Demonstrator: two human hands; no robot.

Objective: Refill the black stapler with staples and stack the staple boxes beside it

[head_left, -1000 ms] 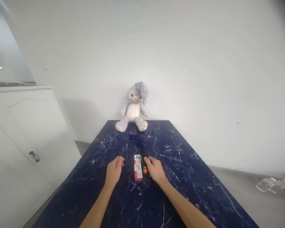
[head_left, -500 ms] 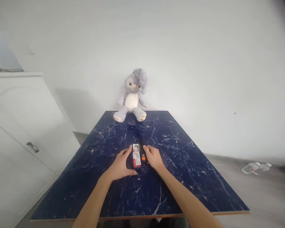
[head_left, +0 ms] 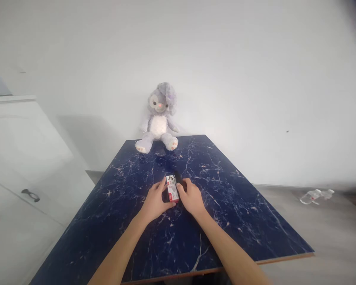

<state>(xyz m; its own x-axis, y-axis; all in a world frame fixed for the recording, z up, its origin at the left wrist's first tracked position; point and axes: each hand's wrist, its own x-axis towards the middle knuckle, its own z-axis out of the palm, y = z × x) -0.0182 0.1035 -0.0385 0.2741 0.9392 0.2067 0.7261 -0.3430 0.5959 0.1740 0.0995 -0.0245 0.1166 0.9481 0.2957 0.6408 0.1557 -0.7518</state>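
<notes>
Red and white, the small box [head_left: 172, 189] is sitting pinched in my left hand [head_left: 154, 201]; my right hand [head_left: 192, 196] is gripping the black thing [head_left: 177, 176] beside it.

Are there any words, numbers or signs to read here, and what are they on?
No word or number is clear enough to quote.
Red-and-white box at the left hand: has print on it, but too small and blurred to read.
Black thing beside the box: no readable writing.
Clear bottles on the floor: a red patch, too blurred to tell if it's a label.
</notes>
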